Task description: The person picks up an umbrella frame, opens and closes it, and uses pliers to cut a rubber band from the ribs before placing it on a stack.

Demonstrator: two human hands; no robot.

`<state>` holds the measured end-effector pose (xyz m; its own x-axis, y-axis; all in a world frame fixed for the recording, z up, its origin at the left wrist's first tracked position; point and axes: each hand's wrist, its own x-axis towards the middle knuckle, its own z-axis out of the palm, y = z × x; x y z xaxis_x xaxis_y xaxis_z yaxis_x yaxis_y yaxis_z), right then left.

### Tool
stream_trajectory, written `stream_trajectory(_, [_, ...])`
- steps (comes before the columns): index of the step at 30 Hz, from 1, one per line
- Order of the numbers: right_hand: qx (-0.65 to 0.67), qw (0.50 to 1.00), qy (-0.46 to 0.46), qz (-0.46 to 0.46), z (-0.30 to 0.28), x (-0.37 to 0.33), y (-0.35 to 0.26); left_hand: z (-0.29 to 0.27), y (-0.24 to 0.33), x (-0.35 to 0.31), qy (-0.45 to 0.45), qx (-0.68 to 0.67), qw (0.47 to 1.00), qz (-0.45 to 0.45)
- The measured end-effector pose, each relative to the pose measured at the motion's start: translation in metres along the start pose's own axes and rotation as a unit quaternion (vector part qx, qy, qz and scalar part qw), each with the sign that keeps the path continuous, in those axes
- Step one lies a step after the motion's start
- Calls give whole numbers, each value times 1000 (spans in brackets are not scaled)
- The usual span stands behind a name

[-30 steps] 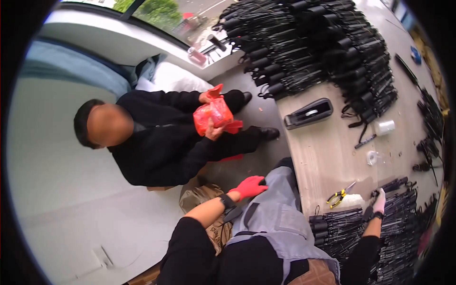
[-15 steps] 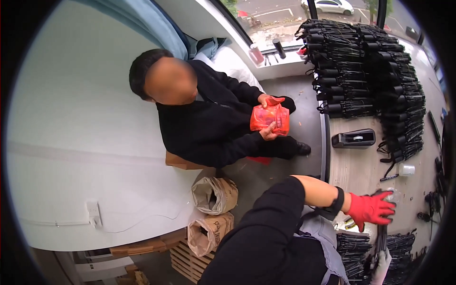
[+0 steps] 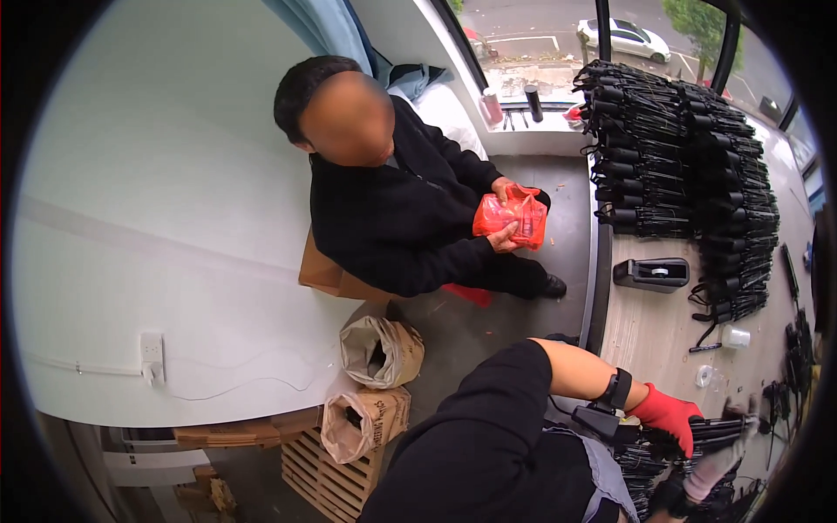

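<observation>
My left hand, in a red glove, is closed round a black folding umbrella frame at the lower right. The frame points to the right from the glove. My right hand, in a pale glove, reaches up beside the frame's far end. Motion smears its fingers, so their hold cannot be made out. More dark umbrella frames lie on the table below my hands, partly hidden by my sleeve and arms.
A big stack of black umbrellas fills the table's far side. Nearer lie a tape dispenser, a white roll and a clear tape roll. A seated person holds a red plastic bag. Two paper sacks stand on the floor.
My left hand's spread fingers have closed round the umbrella frame, which has swung from pointing toward me to pointing right. My right hand has moved up and right. The whole view has shifted.
</observation>
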<state>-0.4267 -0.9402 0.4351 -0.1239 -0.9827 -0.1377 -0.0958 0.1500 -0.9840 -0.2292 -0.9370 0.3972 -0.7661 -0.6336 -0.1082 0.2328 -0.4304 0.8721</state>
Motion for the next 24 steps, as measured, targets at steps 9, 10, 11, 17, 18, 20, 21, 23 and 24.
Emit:
stream_trajectory(9, [200, 957, -206, 29, 37, -13, 9, -16, -1, -14, -26, -250, 965, -74])
stream_trajectory(10, [250, 944, -217, 18, 38, -5, -2, -17, -2, -15, -24, -250, 965, -72])
stream_trajectory(11, [298, 928, -225, 5, 35, 2, -10, -16, -5, -12, -39, -249, 965, -74])
stream_trajectory(17, [387, 891, -237, 15, 12, 18, 20, -13, -10, -9, -75, -265, 957, -85])
stream_trajectory(18, [387, 892, -233, 24, 15, 17, 25, -14, -13, -9, -73, -266, 958, -83])
stream_trajectory(20, [389, 894, -220, 43, 19, 14, 34, -16, -24, -4, -67, -270, 957, -76])
stream_trajectory(21, [389, 894, -218, 42, 19, 13, 39, -17, -27, -1, -66, -272, 957, -74])
stream_trajectory(23, [370, 903, -208, 65, 18, 11, 48, -19, -30, 0, -66, -282, 954, -74])
stream_trajectory(24, [360, 907, -203, 77, 18, 11, 49, -21, -30, 0, -65, -291, 952, -74])
